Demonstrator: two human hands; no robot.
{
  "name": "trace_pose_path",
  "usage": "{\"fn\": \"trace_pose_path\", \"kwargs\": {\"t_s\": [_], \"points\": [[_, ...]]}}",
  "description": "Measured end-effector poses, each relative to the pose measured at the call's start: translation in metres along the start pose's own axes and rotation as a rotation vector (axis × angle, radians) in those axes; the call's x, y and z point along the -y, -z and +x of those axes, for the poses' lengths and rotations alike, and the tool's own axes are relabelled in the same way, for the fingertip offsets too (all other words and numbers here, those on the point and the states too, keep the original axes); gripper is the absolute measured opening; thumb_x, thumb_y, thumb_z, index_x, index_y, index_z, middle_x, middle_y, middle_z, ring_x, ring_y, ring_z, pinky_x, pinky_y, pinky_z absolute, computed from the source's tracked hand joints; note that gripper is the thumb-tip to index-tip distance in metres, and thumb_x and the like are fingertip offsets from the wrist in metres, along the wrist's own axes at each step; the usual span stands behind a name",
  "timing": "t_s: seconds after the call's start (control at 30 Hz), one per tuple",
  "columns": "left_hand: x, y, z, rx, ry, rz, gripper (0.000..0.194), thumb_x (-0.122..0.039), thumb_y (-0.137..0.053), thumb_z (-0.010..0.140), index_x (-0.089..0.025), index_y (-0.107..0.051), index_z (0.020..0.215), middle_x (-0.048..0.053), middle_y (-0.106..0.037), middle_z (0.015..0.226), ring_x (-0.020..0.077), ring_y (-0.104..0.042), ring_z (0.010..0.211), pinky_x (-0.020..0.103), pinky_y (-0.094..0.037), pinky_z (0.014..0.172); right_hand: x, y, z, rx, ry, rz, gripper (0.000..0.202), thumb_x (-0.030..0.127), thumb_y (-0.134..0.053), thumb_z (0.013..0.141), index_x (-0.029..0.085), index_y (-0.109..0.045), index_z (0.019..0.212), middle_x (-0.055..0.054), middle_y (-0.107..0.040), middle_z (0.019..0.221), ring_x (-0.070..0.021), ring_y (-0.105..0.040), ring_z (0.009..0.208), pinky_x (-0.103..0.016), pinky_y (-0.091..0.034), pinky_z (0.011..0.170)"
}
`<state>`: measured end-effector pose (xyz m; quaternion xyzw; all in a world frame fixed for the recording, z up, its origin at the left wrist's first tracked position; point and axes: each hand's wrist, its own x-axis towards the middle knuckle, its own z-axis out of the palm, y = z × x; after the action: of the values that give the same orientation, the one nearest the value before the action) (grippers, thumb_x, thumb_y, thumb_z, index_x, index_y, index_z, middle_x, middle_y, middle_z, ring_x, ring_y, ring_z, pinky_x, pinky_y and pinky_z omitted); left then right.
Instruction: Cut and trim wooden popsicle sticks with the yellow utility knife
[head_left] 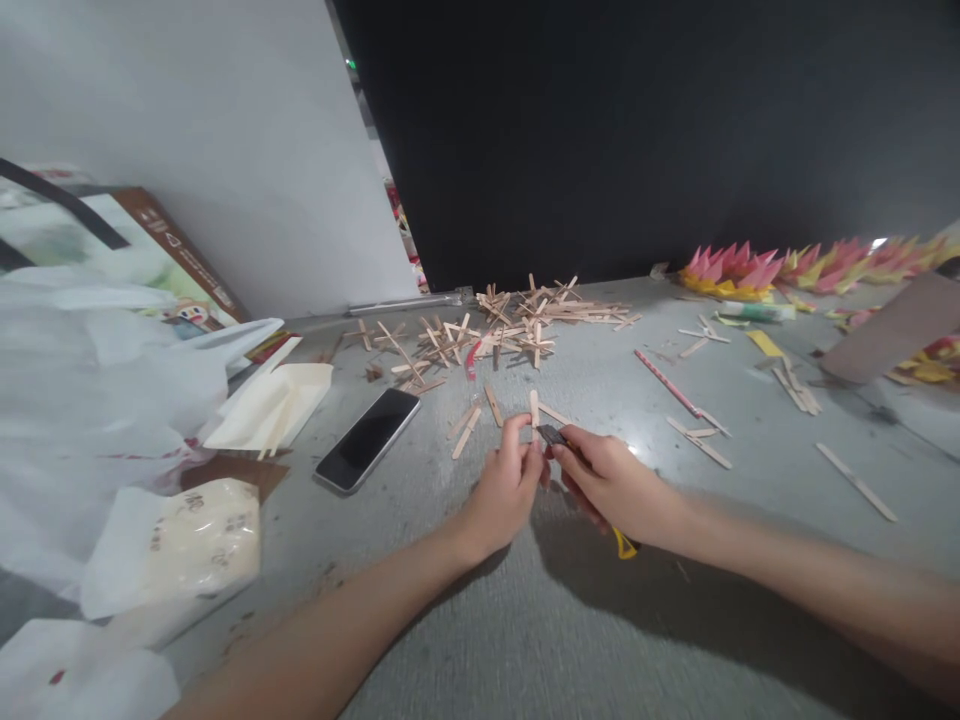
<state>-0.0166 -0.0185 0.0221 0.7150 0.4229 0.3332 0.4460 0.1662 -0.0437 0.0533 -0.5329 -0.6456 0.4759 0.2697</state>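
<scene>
My left hand (511,485) is closed on a wooden craft stick (534,405), which stands upright between the fingers with its top end showing. In my right hand (611,485) is a utility knife (625,543) with a yellow and black handle. The knife's dark front end meets the stick by my left fingertips; the blade's edge is too small to make out. Just beyond my hands lie loose craft sticks (466,433), and behind them spreads a heap of sticks joined into crosses (517,330).
A phone (367,440) lies left of my hands. Plastic bags (97,380) and a wrapped packet (202,540) crowd the left side. To the right are a striped pink straw (667,382), stray sticks (855,482), a cardboard tube (892,330) and pink-yellow folded paper flowers (731,272).
</scene>
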Motion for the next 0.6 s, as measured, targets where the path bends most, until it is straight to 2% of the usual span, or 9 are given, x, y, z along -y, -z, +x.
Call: {"fn": "trace_pose_path", "kwargs": {"t_s": [0.27, 0.43, 0.6], "points": [[0.0007, -0.0004, 0.0022, 0.037, 0.007, -0.014, 0.034, -0.045, -0.036, 0.109, -0.022, -0.04, 0.133, -0.004, -0.059, 0.073, 0.0169, -0.058, 0.068, 0.029, -0.042, 0.067, 0.0005, -0.002, 0.0009, 0.007, -0.001, 0.079, 0.028, 0.038, -0.038, 0.108, 0.024, -0.045, 0.085, 0.01, -0.046, 0.047, -0.009, -0.044, 0.032, -0.017, -0.033, 0.029], [0.0027, -0.0013, 0.0023, -0.012, 0.029, -0.116, 0.029, -0.051, -0.036, 0.108, -0.023, -0.043, 0.115, -0.005, -0.055, 0.07, 0.0154, -0.053, 0.064, 0.027, -0.041, 0.063, -0.0047, -0.004, 0.0044, 0.021, 0.037, 0.195, 0.03, 0.043, -0.039, 0.108, 0.025, -0.044, 0.086, 0.011, -0.044, 0.052, -0.0079, -0.042, 0.033, -0.017, -0.032, 0.03], [-0.001, -0.0011, 0.0057, -0.028, 0.044, -0.119, 0.035, -0.054, -0.038, 0.107, -0.023, -0.046, 0.094, -0.005, -0.054, 0.067, 0.0135, -0.049, 0.061, 0.026, -0.039, 0.063, -0.0067, -0.0075, 0.0056, 0.012, 0.031, 0.26, 0.029, 0.046, -0.04, 0.106, 0.024, -0.045, 0.088, 0.011, -0.045, 0.056, -0.0075, -0.043, 0.034, -0.017, -0.034, 0.031]]}}
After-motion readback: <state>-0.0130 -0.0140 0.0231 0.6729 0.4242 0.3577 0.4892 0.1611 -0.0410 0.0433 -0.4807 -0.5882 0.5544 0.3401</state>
